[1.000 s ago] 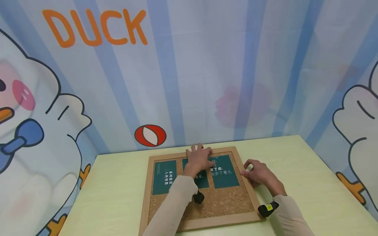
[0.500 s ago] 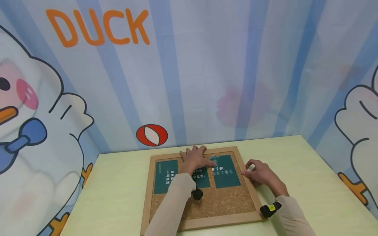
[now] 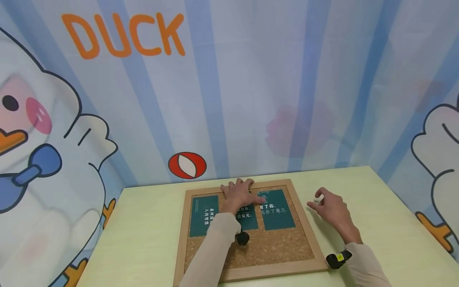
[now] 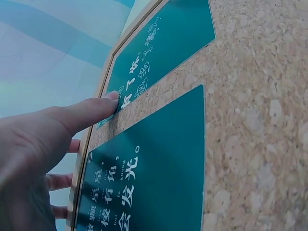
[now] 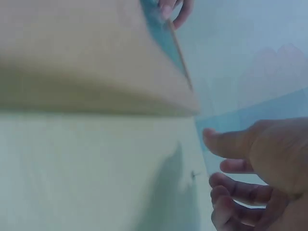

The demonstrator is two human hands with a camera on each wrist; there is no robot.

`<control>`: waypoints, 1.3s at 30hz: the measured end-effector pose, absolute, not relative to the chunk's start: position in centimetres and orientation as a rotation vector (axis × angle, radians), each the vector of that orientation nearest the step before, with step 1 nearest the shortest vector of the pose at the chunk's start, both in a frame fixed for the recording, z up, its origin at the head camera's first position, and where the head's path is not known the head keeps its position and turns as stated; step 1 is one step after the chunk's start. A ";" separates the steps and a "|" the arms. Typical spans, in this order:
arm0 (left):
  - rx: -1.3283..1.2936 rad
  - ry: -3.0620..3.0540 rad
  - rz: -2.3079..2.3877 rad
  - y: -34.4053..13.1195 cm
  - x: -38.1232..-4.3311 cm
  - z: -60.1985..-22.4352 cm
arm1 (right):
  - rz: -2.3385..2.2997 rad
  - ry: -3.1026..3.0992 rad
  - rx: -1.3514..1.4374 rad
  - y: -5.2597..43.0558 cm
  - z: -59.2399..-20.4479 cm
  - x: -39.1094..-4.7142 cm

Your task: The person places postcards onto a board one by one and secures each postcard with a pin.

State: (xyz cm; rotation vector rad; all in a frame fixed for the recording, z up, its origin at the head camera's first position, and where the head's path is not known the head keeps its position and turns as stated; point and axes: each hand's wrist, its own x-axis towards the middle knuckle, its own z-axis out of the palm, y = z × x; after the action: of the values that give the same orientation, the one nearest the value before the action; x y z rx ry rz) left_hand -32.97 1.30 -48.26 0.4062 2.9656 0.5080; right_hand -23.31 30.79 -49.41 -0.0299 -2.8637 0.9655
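A wood-framed cork board [image 3: 272,247] lies on the table with three dark green cards printed with white characters. My left hand [image 3: 237,197] lies spread across its top edge, over the middle card [image 3: 247,217]. In the left wrist view its straight thumb touches the right card [image 4: 161,45], and the other fingers reach over the frame. The left card [image 3: 203,215] lies partly behind the left sleeve. Right of the board, my right hand [image 3: 333,209] hovers with thumb and fingers apart, holding nothing. Near its fingertips a small pin-like thing [image 5: 194,174] sits on the table, too small to identify surely.
The pale yellow table [image 3: 147,231] extends to both sides of the board. Behind it hangs a striped blue backdrop [image 3: 247,99] with cartoon ducks and orange lettering. Each wrist bears a black camera, the right one [image 3: 337,260] close to the board's lower right corner.
My right hand has moved off the board's right edge, rightward over the table. My left hand has shifted slightly left on the top edge, uncovering more of the middle card; its thumb stays by the right card.
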 end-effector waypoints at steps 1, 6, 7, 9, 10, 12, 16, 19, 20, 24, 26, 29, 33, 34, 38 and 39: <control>0.402 2.967 0.507 1.3 -33.0 -48.3 | 0.940 -2.862 -0.043 31.0 -49.6 -23.4; 0.388 2.964 0.517 1.3 -33.0 -48.3 | 0.903 -2.879 -0.072 31.8 -50.6 -23.9; 0.389 2.963 0.524 1.3 -33.0 -48.2 | 0.905 -2.881 -0.077 31.9 -50.8 -24.0; 0.384 2.956 0.528 1.3 -33.0 -48.2 | 0.903 -2.881 -0.085 32.0 -51.1 -24.2; 0.381 2.954 0.530 1.3 -33.0 -48.3 | 0.904 -2.879 -0.086 32.0 -51.2 -24.3; 0.371 2.944 0.525 1.4 -33.1 -48.4 | 0.906 -2.876 -0.089 32.1 -51.3 -24.4; 0.365 2.951 0.522 1.4 -33.3 -48.8 | 0.906 -2.885 -0.096 32.0 -51.4 -24.5; 0.367 2.968 0.527 1.3 -33.3 -48.8 | 0.895 -2.893 -0.098 31.8 -51.4 -24.4; 0.368 2.973 0.530 1.3 -33.2 -48.8 | 0.892 -2.894 -0.098 31.8 -51.3 -24.4; 0.365 2.972 0.534 1.3 -33.0 -48.6 | 0.889 -2.893 -0.106 31.8 -51.0 -24.3; 0.361 2.971 0.540 1.3 -32.9 -48.6 | 0.892 -2.880 -0.097 31.7 -50.7 -24.4; 0.355 2.970 0.550 1.3 -33.0 -48.6 | 0.903 -2.837 -0.040 31.4 -50.1 -24.7; 0.362 2.965 0.568 1.2 -32.9 -48.6 | 0.956 -2.785 0.084 30.3 -49.1 -25.6; 0.362 2.957 0.578 1.2 -33.0 -48.7 | 0.971 -2.781 0.118 30.0 -48.9 -25.9; 0.360 2.945 0.604 1.2 -32.9 -48.7 | 0.994 -2.787 0.235 28.6 -48.3 -26.9; 0.360 2.943 0.608 1.3 -32.8 -48.6 | 0.995 -2.787 0.259 28.3 -48.3 -27.1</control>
State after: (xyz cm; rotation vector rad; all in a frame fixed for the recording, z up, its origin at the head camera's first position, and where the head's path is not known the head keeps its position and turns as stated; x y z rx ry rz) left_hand -32.84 1.29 -48.62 0.3603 2.9434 0.6078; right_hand -27.09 28.33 -48.32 0.2586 -2.7872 0.9950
